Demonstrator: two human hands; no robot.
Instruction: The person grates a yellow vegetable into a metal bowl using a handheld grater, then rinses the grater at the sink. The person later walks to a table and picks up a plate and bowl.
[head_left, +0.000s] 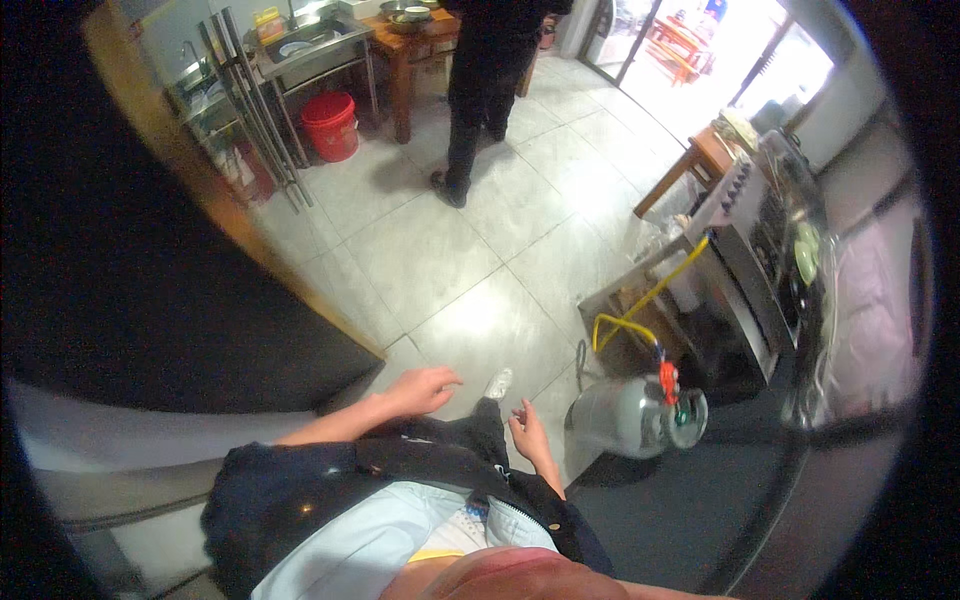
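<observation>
Both of my hands hang over the tiled floor (457, 255) with nothing in them. My left hand (427, 388) is at the lower middle of the view, its fingers loosely bent and a little apart. My right hand (529, 431) is lower and to the right, fingers partly spread, near my shoe (499, 383). To the right of that hand stands a grey gas cylinder (619, 416) with a red regulator (668, 381) on its valve. A yellow hose (652, 289) runs from the regulator up to a metal gas stove (739, 187).
A person (491, 67) in dark clothes stands ahead beside a wooden table (390, 34). At the upper left are a steel sink (311, 56), a red bucket (330, 127) and metal poles (251, 112). A dark panel (187, 300) borders the left; a glass doorway (637, 37) opens at the upper right.
</observation>
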